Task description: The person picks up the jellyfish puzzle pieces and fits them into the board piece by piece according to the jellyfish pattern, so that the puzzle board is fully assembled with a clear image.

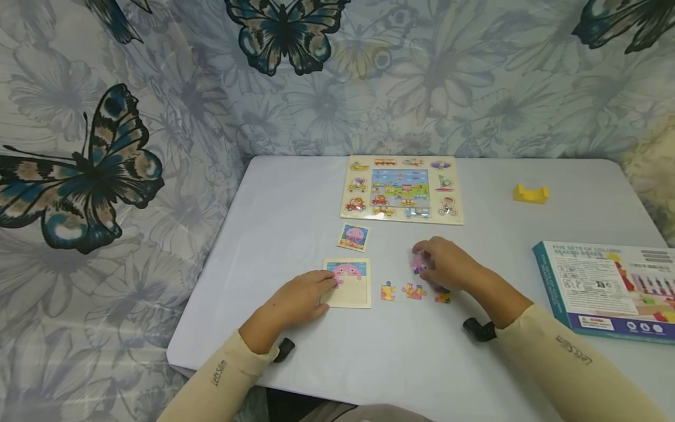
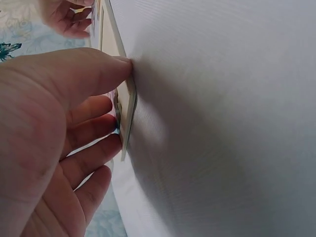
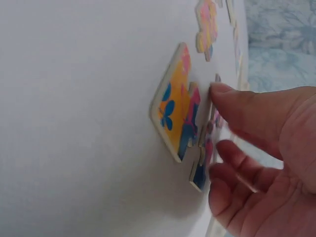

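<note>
My left hand point(image 1: 297, 298) holds the left side of a small wooden puzzle board point(image 1: 354, 298). Its thumb point(image 2: 106, 71) lies along the near edge, and the other fingers touch the board and its pieces. Pink octopus jigsaw pieces point(image 1: 349, 270) fill the board's upper part, with bare wood below. To the right, my right hand point(image 1: 448, 264) pinches a pink and purple jigsaw piece point(image 1: 418, 264), partly hidden by the fingers. Just in front lie a yellow piece point(image 1: 388, 291), a pink and yellow piece point(image 1: 413, 291) and an orange corner piece point(image 3: 170, 116).
A square octopus picture card point(image 1: 354, 237) lies behind the small board. Farther back is a large vehicle puzzle board point(image 1: 364, 217). A yellow curved block point(image 1: 531, 194) stands at the back right, and a flat toy box point(image 1: 596, 287) lies at the right edge.
</note>
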Available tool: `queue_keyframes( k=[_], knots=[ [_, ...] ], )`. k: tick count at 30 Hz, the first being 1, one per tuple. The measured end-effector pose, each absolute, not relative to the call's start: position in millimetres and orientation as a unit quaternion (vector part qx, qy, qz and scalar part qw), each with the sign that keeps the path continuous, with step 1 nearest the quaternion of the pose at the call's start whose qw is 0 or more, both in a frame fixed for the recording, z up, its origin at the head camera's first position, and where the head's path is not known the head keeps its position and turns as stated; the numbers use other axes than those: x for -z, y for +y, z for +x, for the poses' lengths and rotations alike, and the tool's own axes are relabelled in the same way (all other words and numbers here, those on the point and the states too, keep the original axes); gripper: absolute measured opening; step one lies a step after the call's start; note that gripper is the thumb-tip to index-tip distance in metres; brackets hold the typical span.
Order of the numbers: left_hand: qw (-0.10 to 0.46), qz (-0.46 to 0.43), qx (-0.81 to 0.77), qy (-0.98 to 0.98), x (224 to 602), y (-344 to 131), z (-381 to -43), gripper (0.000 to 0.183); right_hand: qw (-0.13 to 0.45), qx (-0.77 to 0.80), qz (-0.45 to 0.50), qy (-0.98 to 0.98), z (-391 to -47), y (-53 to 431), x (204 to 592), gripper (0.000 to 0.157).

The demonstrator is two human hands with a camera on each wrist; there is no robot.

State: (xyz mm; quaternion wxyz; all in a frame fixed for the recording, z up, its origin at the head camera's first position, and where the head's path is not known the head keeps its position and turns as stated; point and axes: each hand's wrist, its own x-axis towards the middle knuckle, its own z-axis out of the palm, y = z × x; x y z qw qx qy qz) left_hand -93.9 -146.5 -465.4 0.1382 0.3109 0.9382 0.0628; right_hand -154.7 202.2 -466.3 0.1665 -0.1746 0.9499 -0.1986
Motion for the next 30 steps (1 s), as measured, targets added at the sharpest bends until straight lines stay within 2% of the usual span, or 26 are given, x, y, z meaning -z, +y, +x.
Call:
queue_keyframes(
  k=[2, 7, 14, 20, 24, 30],
  knots=[
    [0.135, 0.312, -0.058, 0.939, 466, -147, -93, 0.056, 0.159, 0.196, -0.175, 0.952, -155, 201, 467, 0.042],
    [0.127, 0.320, -0.055, 0.937, 467, -148, -92, 0.054, 0.163, 0.202, -0.167, 0.951, -158, 200, 465, 0.038],
    [0.122, 0.325, -0.054, 0.936, 469, -148, -93, 0.053, 0.165, 0.263, -0.156, 0.938, -167, 190, 459, 0.013],
    [0.127, 0.314, -0.057, 0.939, 470, -147, -91, 0.053, 0.201, 0.353, -0.101, 0.908, -166, 144, 458, 0.019],
    [0.125, 0.305, -0.061, 0.942, 470, -148, -92, 0.053, 0.232, 0.389, -0.118, 0.884, -157, 106, 465, 0.014],
    [0.123, 0.308, -0.077, 0.940, 470, -149, -92, 0.050, 0.190, 0.345, -0.174, 0.903, -152, 70, 474, 0.008]
  ],
)
